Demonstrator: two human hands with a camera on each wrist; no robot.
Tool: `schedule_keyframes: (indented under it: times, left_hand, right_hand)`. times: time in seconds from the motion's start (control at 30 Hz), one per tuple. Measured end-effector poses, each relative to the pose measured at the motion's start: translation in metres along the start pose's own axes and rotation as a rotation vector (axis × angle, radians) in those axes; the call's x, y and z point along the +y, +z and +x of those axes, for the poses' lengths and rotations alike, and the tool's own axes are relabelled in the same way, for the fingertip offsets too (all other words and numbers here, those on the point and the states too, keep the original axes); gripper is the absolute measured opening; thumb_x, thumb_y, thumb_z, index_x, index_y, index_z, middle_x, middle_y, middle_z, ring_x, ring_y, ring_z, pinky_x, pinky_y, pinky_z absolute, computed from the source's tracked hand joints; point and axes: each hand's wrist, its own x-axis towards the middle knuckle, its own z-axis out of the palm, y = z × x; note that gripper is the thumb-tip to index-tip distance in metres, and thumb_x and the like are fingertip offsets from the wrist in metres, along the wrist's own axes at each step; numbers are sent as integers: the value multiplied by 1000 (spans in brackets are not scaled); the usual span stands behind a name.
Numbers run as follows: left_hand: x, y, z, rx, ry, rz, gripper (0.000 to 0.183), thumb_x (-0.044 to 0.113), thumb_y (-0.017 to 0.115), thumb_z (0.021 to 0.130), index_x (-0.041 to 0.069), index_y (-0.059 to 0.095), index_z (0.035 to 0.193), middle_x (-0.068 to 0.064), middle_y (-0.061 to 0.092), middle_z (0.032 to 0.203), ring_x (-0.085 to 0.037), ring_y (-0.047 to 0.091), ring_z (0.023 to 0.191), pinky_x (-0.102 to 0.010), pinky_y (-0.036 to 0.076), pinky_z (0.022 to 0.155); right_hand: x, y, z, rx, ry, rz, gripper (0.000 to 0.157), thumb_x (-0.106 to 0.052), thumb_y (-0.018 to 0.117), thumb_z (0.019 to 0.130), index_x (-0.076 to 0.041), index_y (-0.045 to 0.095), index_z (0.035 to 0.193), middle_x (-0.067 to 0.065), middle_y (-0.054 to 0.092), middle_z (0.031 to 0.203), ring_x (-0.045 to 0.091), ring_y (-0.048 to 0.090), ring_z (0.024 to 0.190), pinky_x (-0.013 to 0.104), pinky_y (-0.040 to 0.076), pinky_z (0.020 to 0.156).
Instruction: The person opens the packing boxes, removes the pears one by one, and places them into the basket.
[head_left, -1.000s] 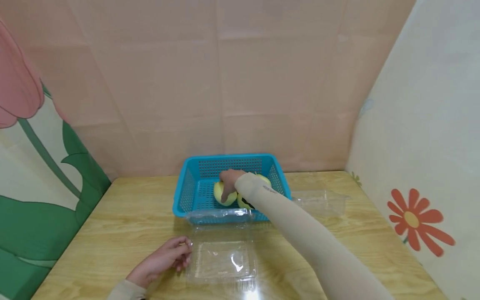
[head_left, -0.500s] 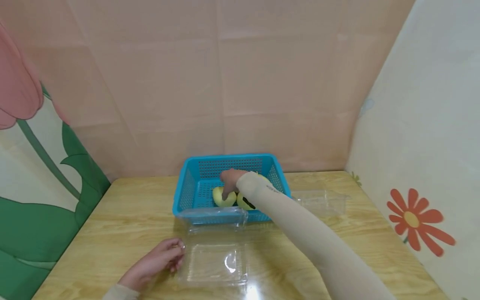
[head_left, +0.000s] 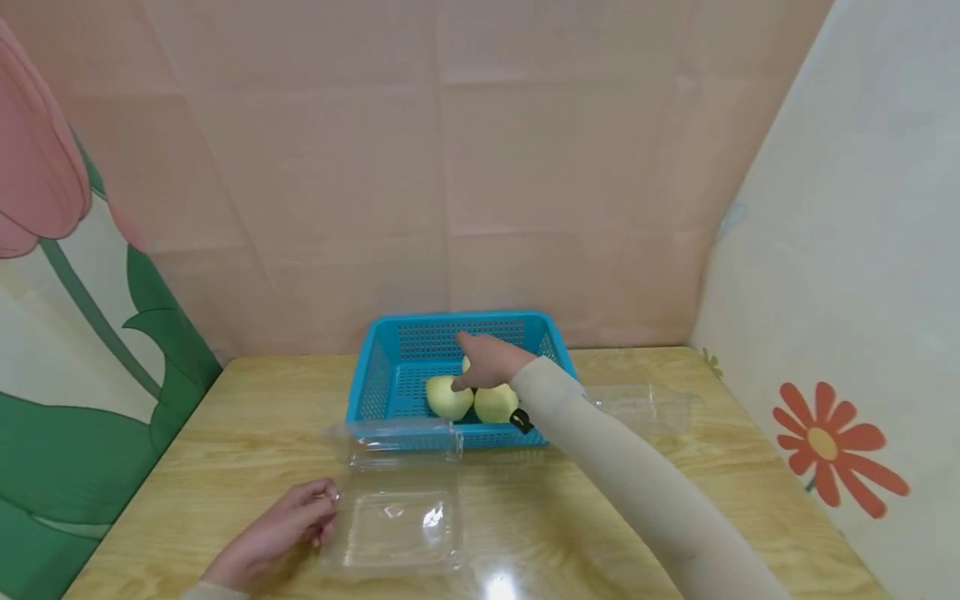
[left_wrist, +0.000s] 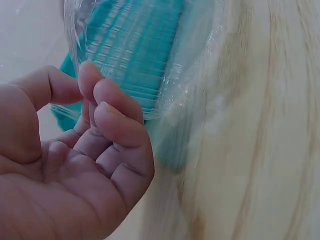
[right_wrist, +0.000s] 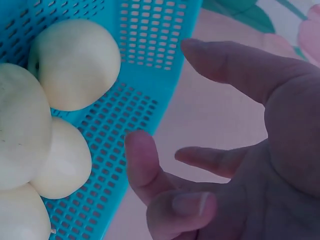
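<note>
My left hand (head_left: 288,525) pinches the left edge of a clear plastic clamshell box (head_left: 397,529) between thumb and fingertips. The box lies opened out on the table, its raised far part (head_left: 397,440) overlapping the basket's front in the head view. My right hand (head_left: 495,360) is over a blue mesh basket (head_left: 461,316), thumb and fingers spread, with nothing held. Beneath it sit several pale yellow apples, among them a left one (head_left: 448,400) and a front one (head_left: 495,405). In the right wrist view, an apple (right_wrist: 80,65) is apart from the fingers.
Another clear plastic box (head_left: 641,408) stands to the right of the basket. The wooden table (head_left: 247,433) ends at a plain backdrop (head_left: 300,208) just behind the basket. Flower-printed sheets (head_left: 840,275) close in the sides.
My left hand has slid leftward, bringing the clamshell box along. My right hand has come off the left apple and shifted right, its fingers spreading.
</note>
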Motion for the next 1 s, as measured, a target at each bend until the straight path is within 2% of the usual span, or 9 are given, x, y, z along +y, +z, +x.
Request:
schedule_keyframes:
  times: [0.07, 0.13, 0.23, 0.33, 0.47, 0.6, 0.8, 1.0]
  left_hand:
    - [-1, -5, -3, 1, 2, 12, 33, 15, 43, 106, -17, 39, 99, -2, 52, 74, -10, 52, 66, -23, 47, 60]
    - [-2, -10, -6, 13, -4, 22, 37, 18, 42, 107, -18, 38, 101, -3, 52, 74, -10, 52, 65, -24, 48, 60]
    - [-2, -17, -10, 41, -38, 21, 32, 21, 41, 108, -9, 42, 95, -3, 52, 74, -12, 51, 65, -26, 48, 60]
    - [-3, -25, -14, 76, -85, 17, 26, 23, 40, 108, 1, 47, 95, -3, 52, 75, -13, 51, 66, -27, 48, 62]
    - [-5, -38, -20, 110, -113, 21, 26, 25, 40, 109, 3, 47, 97, -3, 51, 77, -14, 51, 68, -28, 48, 62]
    - [-9, -53, -27, 132, -109, 24, 26, 26, 39, 109, 3, 47, 97, -2, 49, 77, -13, 50, 67, -28, 47, 61]
    - [-14, -78, -41, 164, -98, 23, 24, 25, 37, 110, 6, 45, 96, -1, 46, 76, -11, 47, 65, -27, 45, 59]
    - [-18, -96, -52, 161, -79, 34, 25, 25, 35, 110, 7, 45, 98, 1, 46, 75, -9, 47, 62, -28, 46, 57]
  right_hand:
    - [1, 1, -7, 32, -17, 0, 91, -40, 70, 93, -6, 17, 159, 16, 27, 162, 34, 27, 149, 51, 30, 117]
    - [3, 3, -12, 58, -35, -13, 92, -43, 71, 91, -5, 19, 158, 17, 30, 161, 35, 29, 147, 52, 31, 116]
    - [6, 8, -21, 94, -59, -18, 93, -44, 72, 90, -3, 22, 157, 18, 35, 158, 36, 34, 145, 52, 34, 114]
    - [11, 16, -28, 142, -86, -21, 90, -42, 74, 89, -2, 27, 155, 19, 44, 151, 35, 45, 138, 49, 41, 109]
    - [18, 27, -41, 228, -124, -19, 82, -41, 76, 86, -6, 38, 150, 16, 57, 137, 30, 59, 122, 48, 50, 98]
    - [25, 37, -55, 294, -164, -4, 75, -40, 78, 84, -9, 46, 145, 13, 64, 127, 27, 64, 112, 46, 54, 87]
    - [32, 47, -72, 312, -205, 24, 70, -41, 77, 86, -11, 49, 143, 10, 64, 125, 27, 65, 109, 43, 55, 80]
    - [37, 51, -81, 314, -234, 45, 68, -38, 77, 87, -10, 49, 142, 13, 64, 125, 27, 65, 108, 44, 54, 84]
